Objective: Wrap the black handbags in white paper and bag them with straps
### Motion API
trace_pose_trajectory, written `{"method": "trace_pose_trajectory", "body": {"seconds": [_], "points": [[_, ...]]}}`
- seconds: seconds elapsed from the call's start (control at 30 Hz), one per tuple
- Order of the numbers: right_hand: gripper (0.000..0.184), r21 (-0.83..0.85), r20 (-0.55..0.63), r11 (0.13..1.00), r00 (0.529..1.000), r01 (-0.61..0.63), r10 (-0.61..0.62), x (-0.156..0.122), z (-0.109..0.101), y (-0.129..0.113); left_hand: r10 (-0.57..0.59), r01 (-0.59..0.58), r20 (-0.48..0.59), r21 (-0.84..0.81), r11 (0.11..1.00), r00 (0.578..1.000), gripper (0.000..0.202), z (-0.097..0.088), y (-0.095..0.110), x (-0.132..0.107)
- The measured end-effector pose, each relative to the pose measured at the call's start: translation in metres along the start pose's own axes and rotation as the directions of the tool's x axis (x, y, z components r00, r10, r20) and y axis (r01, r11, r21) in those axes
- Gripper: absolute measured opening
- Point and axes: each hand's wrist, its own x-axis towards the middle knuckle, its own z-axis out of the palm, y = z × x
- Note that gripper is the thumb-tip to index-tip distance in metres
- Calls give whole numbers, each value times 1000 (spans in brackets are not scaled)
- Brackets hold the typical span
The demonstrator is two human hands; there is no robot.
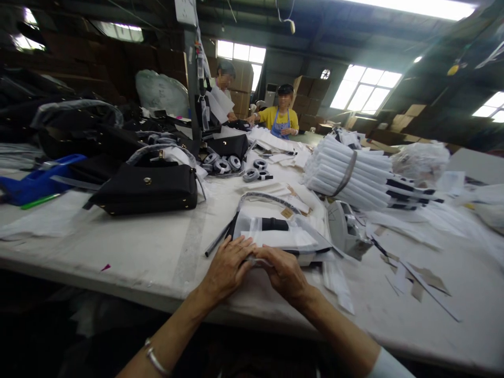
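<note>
A black handbag point(274, 224), partly covered with white sheet and clear plastic, lies on the table in front of me. Its wrapped handle arches away from me. My left hand point(228, 266) rests on the near left edge of the wrapping, fingers stretched out flat. Close beside it, my right hand point(286, 274) has its fingers bent over the near edge, closed on the clear plastic wrapping point(256, 261). The right fingertips are partly hidden. A grey tape dispenser point(346, 231) stands right of the bag.
Another black handbag point(147, 189) lies to the left, near a blue tool point(43, 178) and a green pen point(40, 201). Rolled grey straps point(222, 165) sit behind. A tied stack of white-wrapped pieces point(350, 170) stands right, with paper scraps point(417, 281) nearer. Two people work across the table.
</note>
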Motion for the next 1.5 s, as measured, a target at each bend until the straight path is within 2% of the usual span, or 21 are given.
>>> {"method": "trace_pose_trajectory", "body": {"seconds": [0.1, 0.27, 0.47, 0.57, 0.7, 0.83, 0.97, 1.1, 1.17, 1.23, 1.33, 1.43, 1.5], "points": [[16, -70, 53, 997, 998, -15, 18, -3, 0, 3, -102, 104, 23, -109, 989, 995, 32, -1, 2, 5], [15, -91, 84, 994, 995, 55, -47, 3, -6, 1, -282, 253, -137, -196, 947, 950, 25, 11, 10, 7], [26, -64, 122, 987, 982, 150, -142, 2, -12, 1, -334, 313, -11, -318, 895, 943, 24, 2, 12, 10], [25, -77, 111, 982, 980, 172, -163, -2, -10, 6, -359, 331, -48, -287, 899, 932, 18, 2, 13, 11], [22, -60, 100, 982, 980, 177, -170, -5, -8, 6, -296, 272, -135, -172, 947, 946, 26, 12, 13, 8], [19, -81, 135, 975, 971, 209, -197, 0, -12, -5, -139, 128, -257, -58, 990, 956, 13, 18, 14, 3], [20, -136, 186, 960, 958, 246, -219, 9, -19, -15, -49, 58, -305, 22, 998, 951, 17, 21, 16, 0], [22, -235, 182, 957, 975, 173, -131, 28, -22, -6, -22, 44, -315, 64, 997, 949, 27, 20, 18, -2], [21, -258, 210, 958, 975, 127, -73, 40, -20, 4, -32, 49, -283, 53, 997, 958, 34, 16, 19, -3], [17, -247, 255, 965, 967, 85, -20, 51, -18, 16, -79, 83, -238, 9, 996, 968, 31, 10, 22, -2], [11, -199, 324, 980, 944, -1, 67, 61, -12, 31, -161, 153, -211, -54, 987, 964, 18, 6, 24, 1], [10, -127, 371, 978, 907, -163, 199, 63, -7, 43, -217, 206, -275, -70, 976, 937, 5, 12, 23, 9], [12, -68, 394, 950, 866, -306, 307, 61, -4, 50, -238, 228, -326, -68, 971, 915, 7, 18, 21, 14]]}}
